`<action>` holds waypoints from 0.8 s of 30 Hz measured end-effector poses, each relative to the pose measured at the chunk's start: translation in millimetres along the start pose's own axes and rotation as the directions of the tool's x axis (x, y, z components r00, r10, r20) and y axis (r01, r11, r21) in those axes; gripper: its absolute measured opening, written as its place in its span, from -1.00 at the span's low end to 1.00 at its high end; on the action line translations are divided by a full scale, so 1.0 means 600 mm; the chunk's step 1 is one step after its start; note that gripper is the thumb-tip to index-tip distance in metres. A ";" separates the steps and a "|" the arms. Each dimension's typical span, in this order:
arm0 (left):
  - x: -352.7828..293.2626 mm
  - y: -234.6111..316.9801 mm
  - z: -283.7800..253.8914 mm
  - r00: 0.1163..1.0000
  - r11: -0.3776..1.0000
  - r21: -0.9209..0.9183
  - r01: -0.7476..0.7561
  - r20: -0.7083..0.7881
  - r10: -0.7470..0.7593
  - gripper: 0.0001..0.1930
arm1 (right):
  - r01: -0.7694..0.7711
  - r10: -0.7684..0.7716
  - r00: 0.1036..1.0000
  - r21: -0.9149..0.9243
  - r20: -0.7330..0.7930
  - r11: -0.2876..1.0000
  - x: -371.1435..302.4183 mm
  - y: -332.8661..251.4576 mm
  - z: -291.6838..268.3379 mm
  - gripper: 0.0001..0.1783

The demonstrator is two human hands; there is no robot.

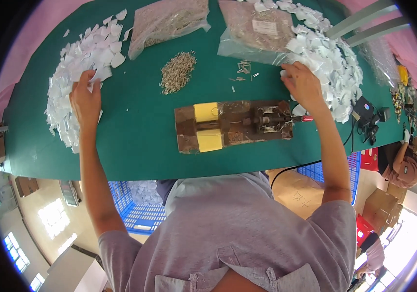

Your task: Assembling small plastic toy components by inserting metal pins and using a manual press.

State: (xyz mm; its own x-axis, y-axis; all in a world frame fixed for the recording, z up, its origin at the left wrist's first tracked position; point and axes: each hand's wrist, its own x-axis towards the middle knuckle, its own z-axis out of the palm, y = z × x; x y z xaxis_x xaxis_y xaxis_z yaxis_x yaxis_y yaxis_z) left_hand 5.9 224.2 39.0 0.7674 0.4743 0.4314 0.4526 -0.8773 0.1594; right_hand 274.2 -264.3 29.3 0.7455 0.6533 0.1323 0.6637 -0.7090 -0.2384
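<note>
My left hand [86,101] is over the inner edge of the left heap of white plastic pieces [67,82]. Its thumb and forefinger are curled with a gap between them, and white pieces lie under the fingertips. At the inner edge of the right heap of white plastic pieces [337,73], my right hand [303,85] has its fingers bent together. A small bit of white plastic piece [283,73] shows at those fingertips. Between my forearms a brown fixture [237,121] with yellow pads and a red-tipped toggle clamp [276,119] lies on the green table [135,121].
A pile of small metal parts [177,73] lies beyond the fixture, with a few loose pins [242,67] to its right. Two clear bags [169,22] of parts rest behind. Metal bars [364,24] cross the far right. Blue crates [140,214] stand below the table edge.
</note>
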 end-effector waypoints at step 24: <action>-0.303 0.366 -0.014 0.994 0.738 -0.666 0.109 0.093 -0.063 -0.79 | 0.106 -0.138 0.958 0.137 0.250 0.985 -0.012 0.010 -0.055 -0.56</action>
State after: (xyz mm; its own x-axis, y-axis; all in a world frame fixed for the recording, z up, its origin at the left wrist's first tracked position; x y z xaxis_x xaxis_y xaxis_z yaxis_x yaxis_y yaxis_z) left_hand -38.1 -55.7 3.1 0.7766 0.5330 0.3358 0.1152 -0.6441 0.7562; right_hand 275.2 -282.1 58.9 0.6071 0.7904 -0.0811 0.7243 -0.5925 -0.3527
